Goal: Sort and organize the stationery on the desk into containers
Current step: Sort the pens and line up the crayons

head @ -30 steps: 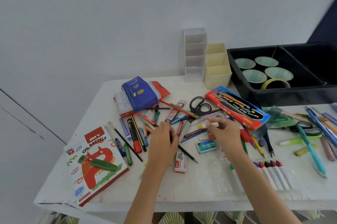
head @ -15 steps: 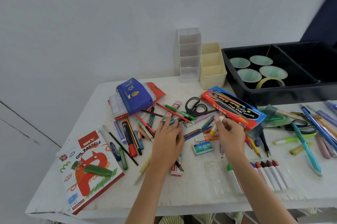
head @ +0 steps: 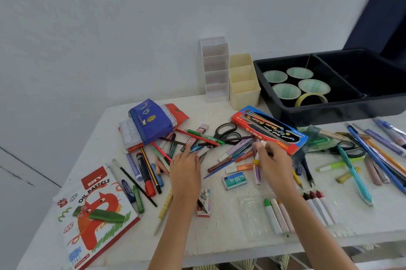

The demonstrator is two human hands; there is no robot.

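Observation:
Loose pens, pencils and markers (head: 232,153) lie scattered over the white desk (head: 219,236). My left hand (head: 185,168) lies palm down on the pile, its fingertips touching pens below the blue pencil case (head: 151,124). My right hand (head: 273,160) pinches a white-capped marker with a yellow band (head: 256,160), just in front of the red colour-pencil box (head: 270,130). At the back stand a white tiered organizer (head: 214,69) and a cream organizer (head: 243,80). Beside them a black bin (head: 373,107) holds tape rolls.
An oil pastels box (head: 94,214) lies at the front left. Black scissors (head: 226,132), a staples box (head: 234,180) and a row of crayons (head: 276,214) sit mid-desk. More pens and a second pair of scissors (head: 351,151) crowd the right side.
Both hands slid away from me into the pile. The right hand still holds the white-capped marker, now nearer the red box. The view shifted slightly.

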